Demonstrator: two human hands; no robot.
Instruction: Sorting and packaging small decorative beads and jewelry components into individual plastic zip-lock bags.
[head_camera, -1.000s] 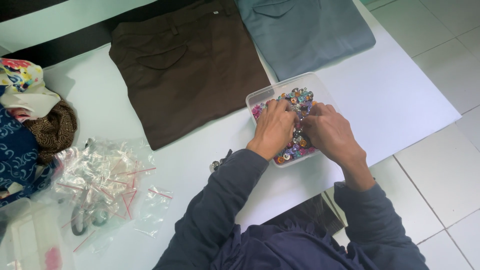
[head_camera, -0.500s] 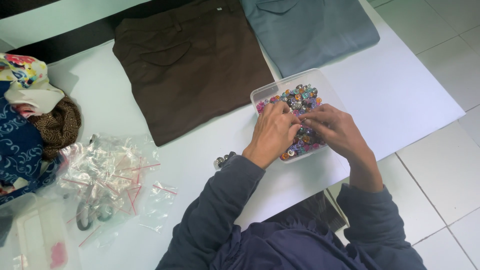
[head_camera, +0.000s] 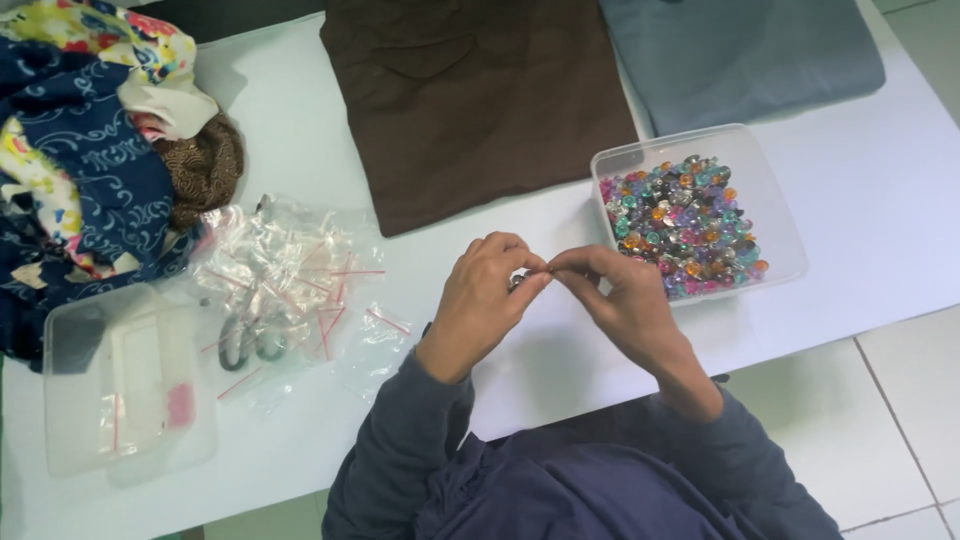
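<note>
1. Left hand (head_camera: 487, 300) and right hand (head_camera: 622, 300) meet fingertip to fingertip above the white worktop (head_camera: 880, 220), near its front edge, about mid-width.
2. Both pinch one small dark bead-like piece (head_camera: 517, 281) between thumb and forefingers. Fingers narrow, curled in. Too small to tell exactly what the piece is.
3. Clear plastic tub (head_camera: 775, 215) sits just right of the hands, toward the worktop's right edge. It holds a heap of multicoloured beads (head_camera: 685, 225).
4. Brown folded garment (head_camera: 470, 100) lies at the back edge, centre. Grey-blue folded garment (head_camera: 740, 50) is beside it at the back right corner, its lower edge touching or just behind the tub.
5. Pile of small clear zip bags (head_camera: 285, 280) lies left of the hands, with red seal strips.
6. Clear lidded box (head_camera: 120, 380) is at the front left corner.
7. Heap of patterned fabrics (head_camera: 90, 150) is at the back left corner.
</note>
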